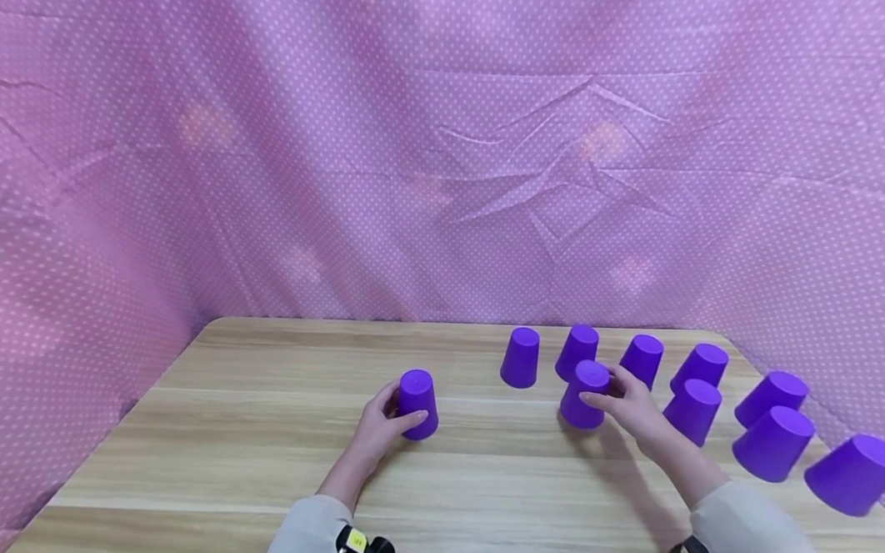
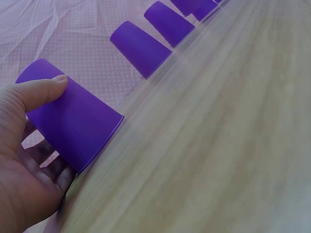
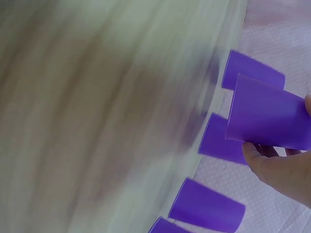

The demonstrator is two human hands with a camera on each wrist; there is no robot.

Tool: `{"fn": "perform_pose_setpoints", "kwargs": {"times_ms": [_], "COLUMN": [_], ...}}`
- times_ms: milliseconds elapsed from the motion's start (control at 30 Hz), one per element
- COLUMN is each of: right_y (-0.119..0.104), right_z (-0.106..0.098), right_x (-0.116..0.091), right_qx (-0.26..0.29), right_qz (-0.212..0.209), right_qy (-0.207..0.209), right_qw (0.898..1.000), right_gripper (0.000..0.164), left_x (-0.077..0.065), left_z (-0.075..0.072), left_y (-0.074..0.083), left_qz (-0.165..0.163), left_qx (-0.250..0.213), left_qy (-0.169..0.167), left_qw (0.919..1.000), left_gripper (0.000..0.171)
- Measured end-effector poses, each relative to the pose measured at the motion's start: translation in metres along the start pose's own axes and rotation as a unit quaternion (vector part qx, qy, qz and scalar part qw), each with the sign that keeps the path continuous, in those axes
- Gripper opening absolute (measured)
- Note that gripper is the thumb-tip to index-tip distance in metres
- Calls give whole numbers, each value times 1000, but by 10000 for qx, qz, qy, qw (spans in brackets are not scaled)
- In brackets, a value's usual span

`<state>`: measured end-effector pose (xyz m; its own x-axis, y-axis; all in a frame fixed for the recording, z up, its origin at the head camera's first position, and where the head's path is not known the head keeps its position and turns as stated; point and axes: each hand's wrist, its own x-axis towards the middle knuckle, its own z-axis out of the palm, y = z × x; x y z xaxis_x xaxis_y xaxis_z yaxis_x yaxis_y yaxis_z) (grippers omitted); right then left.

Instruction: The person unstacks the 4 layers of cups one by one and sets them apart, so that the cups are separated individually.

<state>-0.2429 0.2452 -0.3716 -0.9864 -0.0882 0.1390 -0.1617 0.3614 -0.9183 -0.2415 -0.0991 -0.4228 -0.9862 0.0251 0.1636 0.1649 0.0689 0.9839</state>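
An upside-down purple cup (image 1: pixel 417 402) stands near the middle of the wooden table, and my left hand (image 1: pixel 376 430) holds it with thumb in front and fingers behind. In the left wrist view the rim of this cup (image 2: pixel 80 124) meets the tabletop. My right hand (image 1: pixel 636 410) grips a second upside-down purple cup (image 1: pixel 578 409) between thumb and fingers. From the right wrist view this cup (image 3: pixel 267 114) appears raised off the table, with the fingertips low on its side.
Several more purple cups stand upside down along the back and right, among them one at the back (image 1: pixel 520 360) and one at the far right (image 1: pixel 855 473). Pink dotted cloth (image 1: pixel 449 160) hangs behind the wooden table (image 1: pixel 254 434) and at its sides.
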Motion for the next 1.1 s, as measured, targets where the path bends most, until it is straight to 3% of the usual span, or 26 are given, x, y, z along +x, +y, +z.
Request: {"fn": "perform_pose_setpoints", "kwargs": {"times_ms": [200,600,1100], "right_y": [5,15,36], "right_z": [-9,-20,-26], "right_x": [0,1,6], "right_qx": [-65,-44,-108], "right_qz": [212,534,522], "right_qy": [122,175,125], "right_qw": [9997,9984,9985], "right_gripper": [59,63,64], "left_x": [-8,4,1], "left_z": [2,-1,0], "left_y": [16,-10,-4], "left_qz": [-3,56,51], "left_qx": [72,25,108], "left_qy": [-15,39,107], "left_qw": [10000,10000,9999], "left_gripper": [61,65,64]}}
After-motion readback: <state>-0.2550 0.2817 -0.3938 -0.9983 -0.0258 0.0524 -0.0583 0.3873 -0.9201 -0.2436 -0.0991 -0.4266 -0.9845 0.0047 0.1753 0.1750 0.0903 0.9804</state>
